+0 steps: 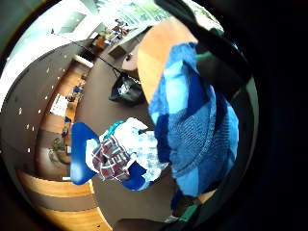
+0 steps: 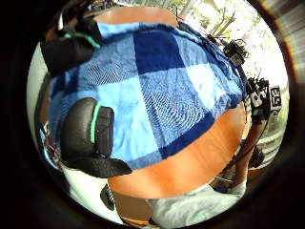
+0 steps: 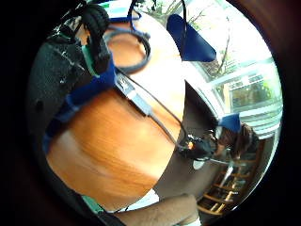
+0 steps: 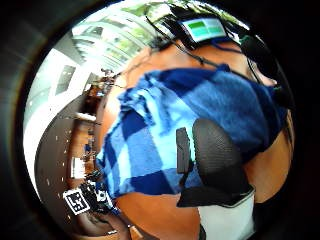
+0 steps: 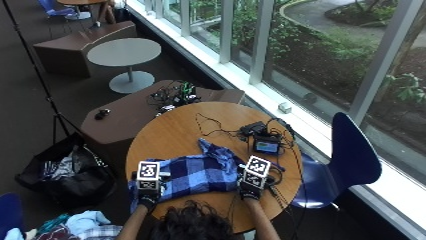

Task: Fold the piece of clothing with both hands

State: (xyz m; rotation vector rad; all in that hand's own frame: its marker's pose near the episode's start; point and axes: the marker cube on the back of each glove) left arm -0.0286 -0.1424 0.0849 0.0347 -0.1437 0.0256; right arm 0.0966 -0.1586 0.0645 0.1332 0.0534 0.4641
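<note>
**Fold in hand: shirt gripped at both near corners**

Outside view: the blue checked shirt [image 5: 193, 176] lies on the round table [image 5: 173, 135], a sleeve bunched toward the far side. Your left hand [image 5: 148, 196] sits at its left near corner, your right hand [image 5: 251, 189] at its right near corner.

Left thumb-side view: your left fingers [image 2: 88, 131] curl onto the cloth, so I judge that hand to be pinching the shirt.

Left little-finger-side view: cloth hangs over the table edge; draw that overhang up first.

Right thumb-side view: your right thumb [image 4: 215, 155] presses on the cloth.

Right little-finger-side view: fingers [image 3: 96, 44] curl over a blue edge, a pinch.

Recommendation: lift both corners level, carry them together to the far edge, and tuck the sleeve inside.
</note>
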